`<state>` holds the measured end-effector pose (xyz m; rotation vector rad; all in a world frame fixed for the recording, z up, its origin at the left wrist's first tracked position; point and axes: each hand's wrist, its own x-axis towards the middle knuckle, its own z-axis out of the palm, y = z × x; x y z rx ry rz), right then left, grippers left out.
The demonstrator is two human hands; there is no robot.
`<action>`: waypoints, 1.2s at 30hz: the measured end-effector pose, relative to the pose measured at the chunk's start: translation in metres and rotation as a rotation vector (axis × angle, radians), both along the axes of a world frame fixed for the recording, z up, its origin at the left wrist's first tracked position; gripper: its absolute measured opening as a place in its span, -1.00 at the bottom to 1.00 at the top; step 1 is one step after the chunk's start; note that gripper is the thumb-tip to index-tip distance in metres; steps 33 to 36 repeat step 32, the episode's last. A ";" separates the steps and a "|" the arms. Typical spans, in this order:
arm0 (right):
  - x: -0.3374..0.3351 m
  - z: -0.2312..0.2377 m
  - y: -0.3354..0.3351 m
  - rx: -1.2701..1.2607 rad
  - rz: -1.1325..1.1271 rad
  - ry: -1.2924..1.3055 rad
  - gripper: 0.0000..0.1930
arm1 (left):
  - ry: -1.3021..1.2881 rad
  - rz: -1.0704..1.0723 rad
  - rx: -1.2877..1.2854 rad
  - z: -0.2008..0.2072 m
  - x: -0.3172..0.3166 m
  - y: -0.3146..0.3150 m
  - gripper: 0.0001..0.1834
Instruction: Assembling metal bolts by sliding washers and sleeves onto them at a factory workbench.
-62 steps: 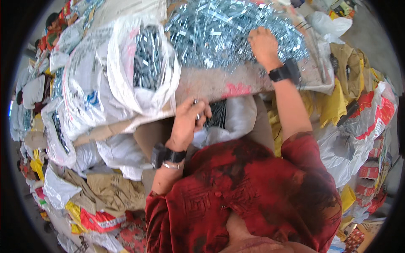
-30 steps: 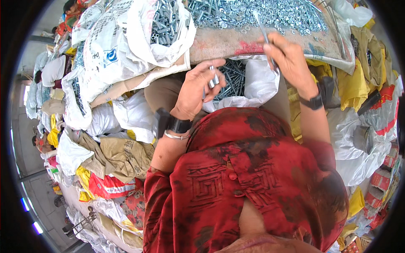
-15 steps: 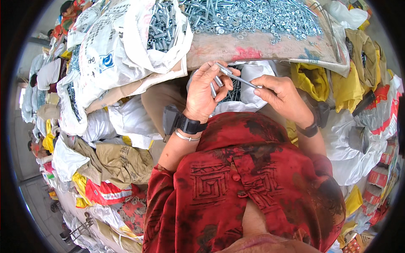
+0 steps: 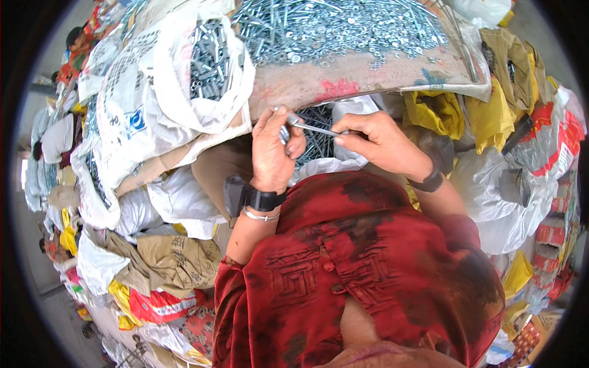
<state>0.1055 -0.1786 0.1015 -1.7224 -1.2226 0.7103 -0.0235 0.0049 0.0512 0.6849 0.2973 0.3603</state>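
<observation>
My right hand [image 4: 383, 146] pinches one end of a slim silvery metal bolt [image 4: 319, 129] between thumb and fingers. The bolt reaches leftward, and its far end meets the fingertips of my left hand [image 4: 272, 153]. Curled fingers of that left hand also hold short shiny metal sleeves [image 4: 284, 134], partly hidden in the grip. Whether the bolt's tip sits inside a sleeve cannot be made out. Below both hands, an open white sack [image 4: 353, 111] holds many long dark metal bolts [image 4: 315, 116].
Ahead is a stained board [image 4: 285, 83] heaped with washers, nuts [image 4: 368, 30] and bolts. A white woven sack [image 4: 169, 70] full of metal sleeves [image 4: 210, 61] leans at its left. Yellow bags [image 4: 435, 113] hang at right, and a metal cup [image 4: 514, 187] stands among plastic bags.
Both hands appear further left and a little lower in the picture, while the whole scene has also shifted left. The bolt remains between them, now lying more nearly level.
</observation>
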 end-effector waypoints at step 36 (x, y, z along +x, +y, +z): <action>0.113 -0.060 0.080 -0.108 -0.597 -0.676 -0.75 | 0.229 -0.276 0.184 -0.012 -0.003 0.003 -0.80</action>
